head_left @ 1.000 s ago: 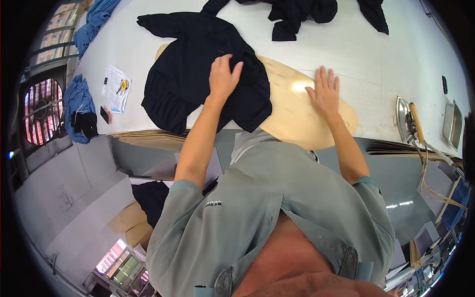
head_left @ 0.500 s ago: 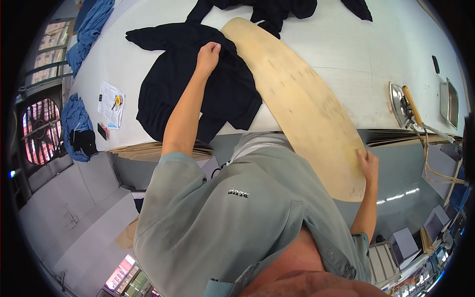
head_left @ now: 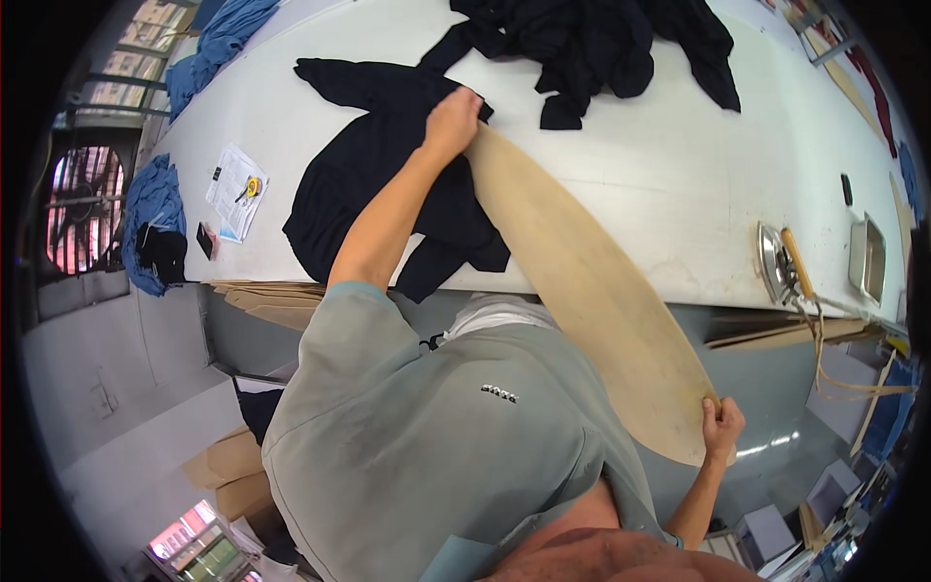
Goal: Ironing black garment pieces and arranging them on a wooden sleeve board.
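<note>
A dark navy, sweater-like garment (head_left: 364,165) lies spread on the white table in front of me, one sleeve pointing to the far left. My left hand (head_left: 453,124) is closed on the garment's upper right edge, close against the narrow end of a long board. That board (head_left: 592,291) is pale tan, flat and round-ended, and slants from the garment down past the table's front edge. My right hand (head_left: 722,427) grips its wide near end, thumb on top. Whether the left fingers also pinch the board's tip is hidden.
More dark garments (head_left: 601,48) are heaped at the far side of the table. An iron (head_left: 776,262) and a metal tray (head_left: 866,257) stand at the right. Papers (head_left: 235,194) with a yellow tape measure lie at the left, near blue cloth (head_left: 150,213). Flat brown sheets (head_left: 276,299) sit under the tabletop.
The board has slid toward me along with my right hand, its narrow end drawn back along the garment. My left hand has moved to the garment's right edge. The view has shifted too.
</note>
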The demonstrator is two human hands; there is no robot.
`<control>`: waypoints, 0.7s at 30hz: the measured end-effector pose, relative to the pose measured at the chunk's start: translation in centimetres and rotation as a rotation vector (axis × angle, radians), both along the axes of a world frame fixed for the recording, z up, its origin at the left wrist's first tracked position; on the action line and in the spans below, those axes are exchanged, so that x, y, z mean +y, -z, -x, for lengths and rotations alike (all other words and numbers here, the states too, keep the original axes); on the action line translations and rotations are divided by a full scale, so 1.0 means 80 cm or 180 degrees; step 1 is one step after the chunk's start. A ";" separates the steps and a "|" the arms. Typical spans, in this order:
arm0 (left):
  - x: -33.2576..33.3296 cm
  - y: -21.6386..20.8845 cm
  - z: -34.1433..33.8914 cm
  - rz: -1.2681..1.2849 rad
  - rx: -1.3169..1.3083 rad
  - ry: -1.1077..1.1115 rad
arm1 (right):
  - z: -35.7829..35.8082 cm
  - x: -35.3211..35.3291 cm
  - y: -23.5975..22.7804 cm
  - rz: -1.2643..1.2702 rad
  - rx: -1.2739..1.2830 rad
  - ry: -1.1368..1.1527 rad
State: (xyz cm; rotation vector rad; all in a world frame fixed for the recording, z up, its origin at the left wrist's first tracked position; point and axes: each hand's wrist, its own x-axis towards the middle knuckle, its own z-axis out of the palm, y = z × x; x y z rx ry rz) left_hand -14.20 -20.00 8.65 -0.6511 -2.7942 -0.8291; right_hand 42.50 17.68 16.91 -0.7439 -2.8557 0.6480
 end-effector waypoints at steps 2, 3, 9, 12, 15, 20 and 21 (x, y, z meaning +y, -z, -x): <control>0.002 -0.003 -0.020 0.0143 0.0202 0.0566 | 0.040 -0.014 0.011 0.0014 0.0135 -0.0124; 0.004 -0.006 -0.026 0.0015 0.0329 0.0861 | 0.062 -0.018 0.020 0.0035 0.0219 -0.0178; 0.040 -0.085 -0.066 -0.0449 -0.0310 0.1250 | 0.198 -0.040 0.076 0.1095 0.0262 -0.0101; 0.087 -0.100 -0.096 -0.0734 -0.0669 0.2041 | 0.320 -0.084 0.070 0.1997 0.0347 -0.0529; 0.124 -0.098 -0.162 -0.1293 -0.1286 0.2461 | 0.420 -0.134 0.048 0.2263 0.0851 -0.0873; 0.067 -0.182 -0.134 -0.1484 -0.0540 0.1758 | 0.503 -0.191 -0.020 0.2515 0.1801 -0.0911; 0.052 -0.213 -0.111 -0.1409 0.0275 0.1591 | 0.507 -0.209 -0.036 0.2516 0.1870 -0.0937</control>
